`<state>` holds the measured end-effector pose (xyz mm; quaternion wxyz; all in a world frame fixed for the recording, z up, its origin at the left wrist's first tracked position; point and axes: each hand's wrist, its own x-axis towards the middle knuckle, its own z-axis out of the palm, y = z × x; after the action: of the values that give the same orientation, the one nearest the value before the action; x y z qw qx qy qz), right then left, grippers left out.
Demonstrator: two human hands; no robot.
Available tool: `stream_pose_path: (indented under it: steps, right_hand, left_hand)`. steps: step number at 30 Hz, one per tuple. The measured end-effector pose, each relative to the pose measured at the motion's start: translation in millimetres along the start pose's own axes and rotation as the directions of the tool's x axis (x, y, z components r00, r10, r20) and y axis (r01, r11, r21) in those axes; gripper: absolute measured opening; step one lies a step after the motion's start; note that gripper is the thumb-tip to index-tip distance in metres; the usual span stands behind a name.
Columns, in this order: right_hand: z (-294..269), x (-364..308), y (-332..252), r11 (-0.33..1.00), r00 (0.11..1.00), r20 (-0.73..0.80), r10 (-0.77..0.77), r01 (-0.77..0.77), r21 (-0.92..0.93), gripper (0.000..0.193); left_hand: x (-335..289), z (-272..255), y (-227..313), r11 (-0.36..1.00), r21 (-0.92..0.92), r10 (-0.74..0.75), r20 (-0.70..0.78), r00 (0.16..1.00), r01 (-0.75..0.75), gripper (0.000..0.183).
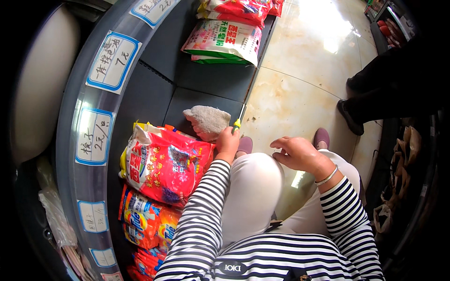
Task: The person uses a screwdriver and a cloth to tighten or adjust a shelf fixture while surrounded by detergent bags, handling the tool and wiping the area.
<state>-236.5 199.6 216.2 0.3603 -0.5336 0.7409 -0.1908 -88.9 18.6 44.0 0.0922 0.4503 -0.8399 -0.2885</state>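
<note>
My left hand (228, 143) is closed around a small screwdriver (236, 125) with a yellow-and-green handle, its thin metal shaft pointing away from me. Beside those fingers a grey cloth (209, 119) lies bunched on the dark bottom shelf (206, 96); whether the hand also grips it I cannot tell. Just under my left wrist sit plump red bags of washing powder (171, 161). Above my knee hovers my right hand (296, 152), fingers loosely bent and apart, with nothing in it and a bracelet at the wrist.
White-and-green powder bags (225, 43) and red ones are stacked at the shelf's far end. Orange detergent bags (140, 218) lie nearer me. A curved shelf edge with price labels (95, 136) runs along the left. Another person's dark shoes (349, 117) stand on the tiled floor (300, 84) to the right.
</note>
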Motion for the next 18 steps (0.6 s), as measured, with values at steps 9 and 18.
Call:
stream_pose_path:
  steps: [9,18]
  right_hand:
    - [0,3,-3,1.000,1.000,0.015,-0.002,0.002,-0.002,0.028]
    - [1,4,-4,0.999,0.997,0.060,0.053,-0.053,-0.002,0.031]
  left_hand:
    - [-77,-21,-51,0.999,-0.037,0.018,-0.051,0.999,-0.020,0.031]
    - [-139,-42,-82,0.999,0.014,-0.042,-0.012,0.999,0.042,0.033]
